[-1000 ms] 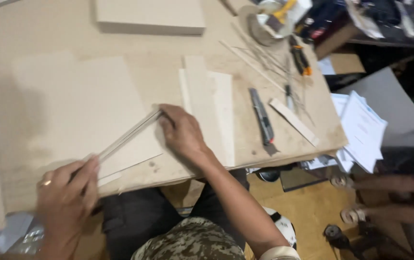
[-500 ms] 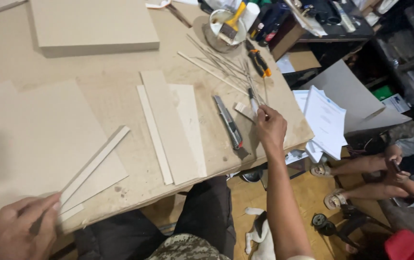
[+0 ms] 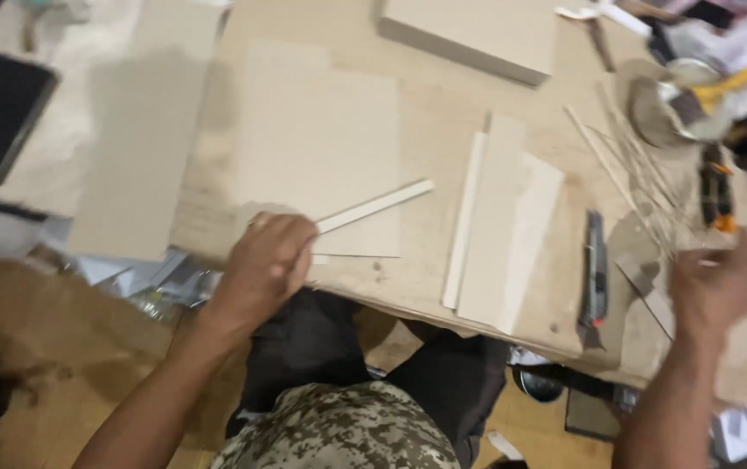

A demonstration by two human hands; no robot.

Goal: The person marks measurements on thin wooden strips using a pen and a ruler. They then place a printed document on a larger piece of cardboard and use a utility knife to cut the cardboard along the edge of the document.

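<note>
Head view: left hand (image 3: 265,260) pinches one end of a pale strip (image 3: 373,207) lying on the cardboard sheet (image 3: 321,148). Right hand (image 3: 714,282), blurred, grip unclear, hovers right of the utility knife (image 3: 596,269).

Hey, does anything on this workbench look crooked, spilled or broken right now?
Nothing looks spilled or broken. The thin white strip under the left hand lies at a slant across the cardboard sheet. Thin sticks lie fanned out loosely near the right hand, which is blurred.
</note>
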